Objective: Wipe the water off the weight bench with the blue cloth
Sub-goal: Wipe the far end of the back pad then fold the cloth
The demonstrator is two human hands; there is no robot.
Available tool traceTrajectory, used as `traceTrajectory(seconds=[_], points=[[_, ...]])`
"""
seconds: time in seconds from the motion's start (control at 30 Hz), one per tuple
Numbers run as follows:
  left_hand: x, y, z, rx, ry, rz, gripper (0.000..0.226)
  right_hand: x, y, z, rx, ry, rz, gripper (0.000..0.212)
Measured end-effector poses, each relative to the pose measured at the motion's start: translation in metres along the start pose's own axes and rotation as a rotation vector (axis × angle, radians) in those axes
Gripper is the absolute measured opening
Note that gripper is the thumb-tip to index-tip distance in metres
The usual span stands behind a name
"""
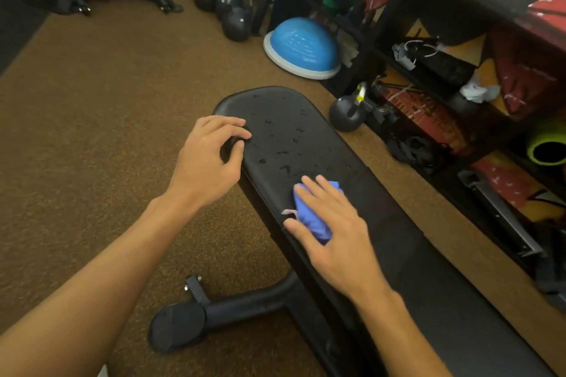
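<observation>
Head view, your right hand (333,232) flat, pressing blue cloth (315,223) onto weight bench (386,211), water droplets (284,159) ahead of it, your left hand (211,159) gripping bench edge.

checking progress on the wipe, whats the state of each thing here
black padded weight bench: far end wet with water drops
crumpled blue cloth: bunched, pressed on the bench
right hand: flat on the cloth, fingers straight
left hand: fingers curled round the bench's left edge
</observation>
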State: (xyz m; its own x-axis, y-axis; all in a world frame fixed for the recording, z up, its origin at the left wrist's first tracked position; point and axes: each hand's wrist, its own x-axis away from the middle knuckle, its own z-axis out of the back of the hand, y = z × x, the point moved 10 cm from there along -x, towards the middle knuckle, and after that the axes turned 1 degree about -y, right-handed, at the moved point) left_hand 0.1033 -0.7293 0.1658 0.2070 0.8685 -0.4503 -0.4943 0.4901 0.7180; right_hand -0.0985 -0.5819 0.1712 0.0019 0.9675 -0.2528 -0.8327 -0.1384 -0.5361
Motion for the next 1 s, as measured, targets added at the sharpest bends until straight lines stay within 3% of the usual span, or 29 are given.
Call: traceTrajectory(seconds=[0.07,0.27,0.47,0.67,0.87,1.0], points=[[0.001,0.003,-0.002,-0.022,-0.003,-0.018,0.019,0.000,0.002,0.000,-0.024,0.013,0.020,0.051],[0.004,0.003,-0.008,-0.042,-0.036,-0.017,0.025,-0.022,0.055,0.019,0.083,0.056,-0.310,0.051],[0.004,0.004,-0.010,-0.048,-0.012,-0.003,0.023,0.003,0.010,-0.006,0.062,0.031,-0.087,0.048],[0.005,0.010,-0.013,-0.085,-0.022,-0.010,0.026,-0.030,0.068,0.022,0.103,0.116,-0.341,0.055],[0.006,0.011,-0.014,-0.093,-0.020,-0.029,0.028,-0.002,0.021,-0.006,0.142,0.034,-0.201,0.055],[0.005,0.013,-0.015,-0.081,-0.020,0.005,0.028,-0.033,0.064,0.019,0.167,0.085,-0.287,0.057]])
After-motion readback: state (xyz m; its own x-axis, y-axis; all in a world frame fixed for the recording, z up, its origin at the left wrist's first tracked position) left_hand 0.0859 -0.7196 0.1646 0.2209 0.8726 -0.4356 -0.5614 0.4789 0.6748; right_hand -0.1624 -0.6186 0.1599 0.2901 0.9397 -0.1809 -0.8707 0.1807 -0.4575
